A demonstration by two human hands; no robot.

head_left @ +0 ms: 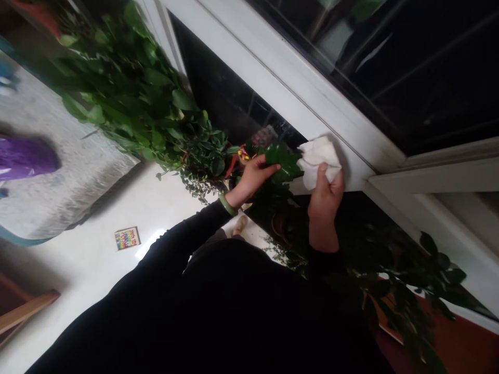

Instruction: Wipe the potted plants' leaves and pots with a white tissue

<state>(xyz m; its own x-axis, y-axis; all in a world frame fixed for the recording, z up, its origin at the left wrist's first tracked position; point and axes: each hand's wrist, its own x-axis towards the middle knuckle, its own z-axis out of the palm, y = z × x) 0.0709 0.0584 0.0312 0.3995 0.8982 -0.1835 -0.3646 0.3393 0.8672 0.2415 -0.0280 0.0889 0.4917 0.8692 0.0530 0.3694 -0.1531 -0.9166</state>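
A broad, glossy green leaf [284,162] sits between my two hands, below the white window frame. My left hand [253,179], with a pale green bangle [228,204] at its wrist, is closed with thumb and fingers at the leaf's left edge. In my right hand [326,200] is a folded white cloth [320,158], pinched under the thumb beside the leaf's right edge. Whether cloth and leaf touch I cannot tell. The leaf's stem and lower foliage are in shadow.
Dense leafy plants [148,98] stand to the left along the window frame [265,62]. More dark foliage [405,291] spreads at the lower right. A covered surface [78,176] with a purple bag [27,156] is at far left. A colourful book [127,238] lies on the white floor [93,270].
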